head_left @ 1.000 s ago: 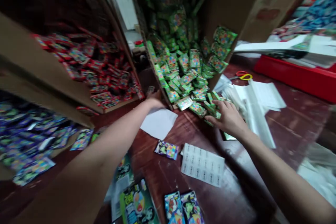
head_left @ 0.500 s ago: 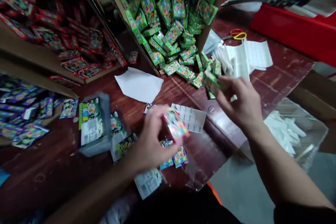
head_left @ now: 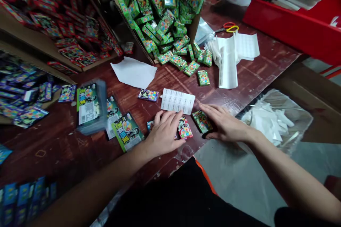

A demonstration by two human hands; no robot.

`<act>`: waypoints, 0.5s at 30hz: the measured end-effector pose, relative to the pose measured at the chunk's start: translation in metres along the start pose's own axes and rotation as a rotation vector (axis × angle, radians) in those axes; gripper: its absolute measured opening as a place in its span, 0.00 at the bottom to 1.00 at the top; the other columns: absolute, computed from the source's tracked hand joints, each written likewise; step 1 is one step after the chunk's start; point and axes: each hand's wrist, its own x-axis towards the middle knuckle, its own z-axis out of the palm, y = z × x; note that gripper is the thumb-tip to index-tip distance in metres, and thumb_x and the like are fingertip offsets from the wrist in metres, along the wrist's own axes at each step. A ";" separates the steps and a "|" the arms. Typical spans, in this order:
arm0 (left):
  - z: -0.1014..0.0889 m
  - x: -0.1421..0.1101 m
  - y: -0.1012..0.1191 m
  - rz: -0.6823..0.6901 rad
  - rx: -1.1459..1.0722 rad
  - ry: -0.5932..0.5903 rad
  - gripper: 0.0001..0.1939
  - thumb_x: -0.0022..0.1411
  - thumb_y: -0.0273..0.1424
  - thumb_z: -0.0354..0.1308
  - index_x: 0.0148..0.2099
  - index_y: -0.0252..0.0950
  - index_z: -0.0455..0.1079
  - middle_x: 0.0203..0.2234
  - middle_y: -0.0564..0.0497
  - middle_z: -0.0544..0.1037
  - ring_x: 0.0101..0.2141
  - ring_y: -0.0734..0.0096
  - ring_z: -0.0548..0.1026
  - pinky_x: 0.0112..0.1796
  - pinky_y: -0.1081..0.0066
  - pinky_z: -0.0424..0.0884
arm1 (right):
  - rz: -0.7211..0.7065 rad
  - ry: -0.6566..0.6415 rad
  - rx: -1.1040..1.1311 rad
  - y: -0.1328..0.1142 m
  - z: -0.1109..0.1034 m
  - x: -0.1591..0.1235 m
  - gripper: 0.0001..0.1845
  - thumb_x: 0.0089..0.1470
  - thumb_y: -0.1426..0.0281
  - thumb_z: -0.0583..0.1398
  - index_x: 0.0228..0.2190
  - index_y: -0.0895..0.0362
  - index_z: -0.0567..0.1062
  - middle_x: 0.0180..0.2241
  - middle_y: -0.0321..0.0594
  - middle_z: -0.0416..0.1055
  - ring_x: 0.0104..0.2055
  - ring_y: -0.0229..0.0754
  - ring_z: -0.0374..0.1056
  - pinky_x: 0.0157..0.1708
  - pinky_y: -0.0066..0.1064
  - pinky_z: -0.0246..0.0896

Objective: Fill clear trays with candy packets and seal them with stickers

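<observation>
- Red glossy rectangular packet (head_left: 185,129), airborne a moment ago, now lies flat beside the left hand (head_left: 166,133), which rests palm-down, loose.
- Green glossy rectangular packet (head_left: 201,122) has landed too, making a rough row; the right hand (head_left: 226,124) brackets it, whether pinching I can't tell.
- Just beyond: flat white paper sticker sheet (head_left: 177,101), on the scuffed dark-red tabletop (head_left: 64,145).
</observation>
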 end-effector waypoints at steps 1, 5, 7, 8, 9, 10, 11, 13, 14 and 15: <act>0.001 0.002 0.002 -0.011 0.004 -0.014 0.48 0.57 0.43 0.65 0.71 0.31 0.49 0.60 0.36 0.69 0.61 0.46 0.63 0.62 0.46 0.50 | -0.015 -0.019 -0.002 0.002 0.000 0.003 0.56 0.55 0.59 0.66 0.71 0.51 0.39 0.68 0.51 0.55 0.66 0.61 0.53 0.60 0.57 0.56; 0.003 0.014 0.015 -0.025 -0.026 -0.070 0.50 0.53 0.44 0.65 0.72 0.33 0.49 0.62 0.37 0.65 0.57 0.43 0.65 0.57 0.46 0.58 | 0.020 -0.003 -0.008 0.002 0.008 0.005 0.51 0.53 0.58 0.66 0.70 0.50 0.49 0.58 0.52 0.66 0.56 0.59 0.62 0.53 0.54 0.62; 0.002 0.021 0.021 -0.005 -0.058 -0.072 0.47 0.53 0.42 0.65 0.71 0.37 0.52 0.60 0.39 0.67 0.56 0.43 0.66 0.56 0.45 0.60 | 0.055 0.026 0.015 0.001 0.013 0.003 0.52 0.52 0.56 0.67 0.70 0.51 0.50 0.57 0.52 0.66 0.54 0.59 0.63 0.51 0.53 0.64; 0.000 0.024 0.023 0.003 -0.086 -0.053 0.45 0.53 0.40 0.65 0.70 0.40 0.54 0.58 0.41 0.68 0.55 0.44 0.66 0.57 0.45 0.62 | 0.066 0.041 0.027 0.002 0.015 0.002 0.52 0.52 0.55 0.67 0.69 0.51 0.51 0.57 0.52 0.66 0.53 0.59 0.64 0.51 0.53 0.64; -0.001 0.026 0.025 0.009 -0.129 -0.025 0.44 0.53 0.37 0.64 0.70 0.42 0.54 0.57 0.42 0.68 0.55 0.46 0.67 0.57 0.47 0.63 | 0.075 0.057 0.038 0.002 0.018 0.000 0.52 0.51 0.56 0.67 0.69 0.51 0.51 0.56 0.52 0.66 0.53 0.59 0.64 0.51 0.53 0.64; -0.002 0.027 0.026 0.010 -0.183 0.013 0.44 0.52 0.33 0.63 0.70 0.43 0.53 0.57 0.43 0.66 0.56 0.49 0.67 0.58 0.50 0.64 | 0.080 0.074 0.043 0.003 0.020 -0.001 0.51 0.51 0.56 0.67 0.69 0.51 0.51 0.56 0.52 0.66 0.53 0.59 0.64 0.51 0.53 0.64; -0.002 0.027 0.027 0.006 -0.238 0.051 0.45 0.52 0.31 0.62 0.71 0.43 0.52 0.57 0.42 0.64 0.57 0.52 0.67 0.59 0.53 0.66 | 0.083 0.092 0.045 0.004 0.021 -0.001 0.51 0.51 0.56 0.67 0.69 0.51 0.52 0.55 0.51 0.66 0.53 0.59 0.64 0.52 0.53 0.64; 0.000 0.024 0.026 0.002 -0.307 0.099 0.43 0.53 0.27 0.60 0.70 0.39 0.52 0.59 0.40 0.62 0.60 0.56 0.66 0.61 0.58 0.65 | 0.087 0.117 0.044 0.004 0.024 -0.001 0.50 0.51 0.55 0.67 0.68 0.52 0.54 0.54 0.51 0.66 0.53 0.58 0.64 0.53 0.53 0.63; 0.003 0.021 0.025 0.004 -0.299 0.102 0.41 0.54 0.27 0.60 0.69 0.37 0.53 0.60 0.40 0.62 0.62 0.56 0.64 0.64 0.58 0.62 | 0.091 0.123 0.044 0.004 0.025 -0.001 0.49 0.51 0.55 0.67 0.68 0.53 0.55 0.55 0.52 0.66 0.53 0.58 0.64 0.53 0.52 0.63; 0.006 0.018 0.024 0.007 -0.261 0.095 0.37 0.56 0.28 0.60 0.67 0.35 0.56 0.61 0.39 0.62 0.64 0.54 0.62 0.66 0.54 0.57 | 0.092 0.125 0.046 0.004 0.025 0.000 0.49 0.51 0.54 0.67 0.68 0.53 0.55 0.55 0.52 0.66 0.53 0.58 0.64 0.53 0.52 0.63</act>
